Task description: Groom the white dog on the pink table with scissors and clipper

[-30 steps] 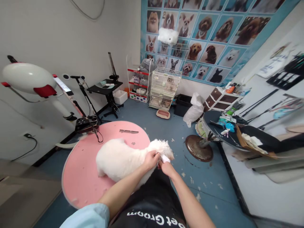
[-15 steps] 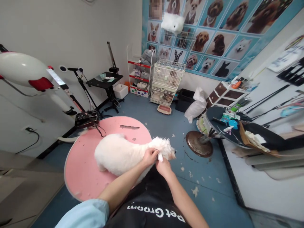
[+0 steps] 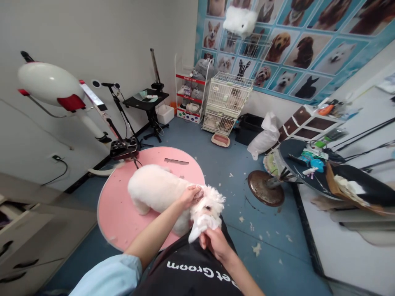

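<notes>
A white dog (image 3: 157,183) stands on the round pink grooming table (image 3: 114,213), its head turned toward me. My left hand (image 3: 189,195) is closed on the dog's ear (image 3: 198,196), folding it back so that the pinkish inner side shows. Below the dog's muzzle, my right hand (image 3: 215,241) grips a crumpled white wipe (image 3: 202,227), which hangs against my black apron (image 3: 185,261). Whether the wipe touches the dog's chin I cannot tell. A comb (image 3: 176,161) lies near the table's far edge.
A grooming arm (image 3: 101,109) and a white dryer (image 3: 49,84) stand at the left. Wire cages (image 3: 230,100) and a shelf rack (image 3: 189,96) are at the back. On the right is a dark round table (image 3: 293,152) with supplies. Fur tufts litter the blue floor (image 3: 228,193).
The dog's head has turned from facing away to facing me. My right hand has moved down from the ear with the wipe, while my left hand remains at the ear.
</notes>
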The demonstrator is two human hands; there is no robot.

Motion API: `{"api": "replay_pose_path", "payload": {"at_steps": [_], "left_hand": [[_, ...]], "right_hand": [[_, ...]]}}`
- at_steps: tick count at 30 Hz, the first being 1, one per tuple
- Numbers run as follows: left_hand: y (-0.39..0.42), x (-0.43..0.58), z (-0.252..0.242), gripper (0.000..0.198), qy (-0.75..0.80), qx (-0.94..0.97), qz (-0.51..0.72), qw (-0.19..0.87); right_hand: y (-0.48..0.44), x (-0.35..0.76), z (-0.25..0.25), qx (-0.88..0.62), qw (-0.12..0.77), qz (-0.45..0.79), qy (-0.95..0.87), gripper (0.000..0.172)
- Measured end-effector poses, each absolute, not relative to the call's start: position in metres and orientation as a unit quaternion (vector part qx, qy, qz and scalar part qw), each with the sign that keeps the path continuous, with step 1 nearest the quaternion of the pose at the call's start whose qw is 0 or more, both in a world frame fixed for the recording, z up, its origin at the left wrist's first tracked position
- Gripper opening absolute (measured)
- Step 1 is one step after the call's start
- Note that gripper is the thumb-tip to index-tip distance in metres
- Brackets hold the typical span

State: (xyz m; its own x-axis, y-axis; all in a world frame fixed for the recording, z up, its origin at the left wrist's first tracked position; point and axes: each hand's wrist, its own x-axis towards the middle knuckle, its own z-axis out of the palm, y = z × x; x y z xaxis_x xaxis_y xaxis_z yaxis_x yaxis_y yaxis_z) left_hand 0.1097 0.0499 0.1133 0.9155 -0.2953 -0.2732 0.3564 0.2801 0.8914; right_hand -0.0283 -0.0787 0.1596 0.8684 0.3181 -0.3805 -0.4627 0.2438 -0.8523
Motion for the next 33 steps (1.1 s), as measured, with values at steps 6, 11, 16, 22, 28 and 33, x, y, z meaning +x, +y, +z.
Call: {"api": "replay_pose_path", "payload": {"at_steps": [6,11,16,22,28,33], "left_hand": [[0.075,0.108,0.11,0.045,0.017,0.509,-0.252,0.823],[0.089,0.098,0.112,0.043,0.009,0.506,-0.287,0.813],[0.094,0.081,0.107,0.049,-0.006,0.518,-0.293,0.803],[0.107,0.061,0.101,0.053,0.01,0.548,-0.25,0.799],[0.12,0.044,0.095,0.056,-0.006,0.571,-0.239,0.786],[0.124,0.035,0.087,0.056,-0.03,0.624,-0.246,0.741]], "right_hand": [[-0.107,-0.044,0.188,-0.383,0.883,0.266,0.058,0.021],[-0.106,-0.027,0.205,-0.386,0.884,0.252,0.077,0.033],[-0.102,-0.017,0.205,-0.393,0.871,0.284,0.072,0.036],[-0.108,-0.013,0.197,-0.418,0.858,0.293,0.062,0.036],[-0.1,-0.013,0.193,-0.448,0.85,0.273,0.042,0.033],[-0.084,-0.003,0.167,-0.541,0.829,0.074,0.12,0.029]]}}
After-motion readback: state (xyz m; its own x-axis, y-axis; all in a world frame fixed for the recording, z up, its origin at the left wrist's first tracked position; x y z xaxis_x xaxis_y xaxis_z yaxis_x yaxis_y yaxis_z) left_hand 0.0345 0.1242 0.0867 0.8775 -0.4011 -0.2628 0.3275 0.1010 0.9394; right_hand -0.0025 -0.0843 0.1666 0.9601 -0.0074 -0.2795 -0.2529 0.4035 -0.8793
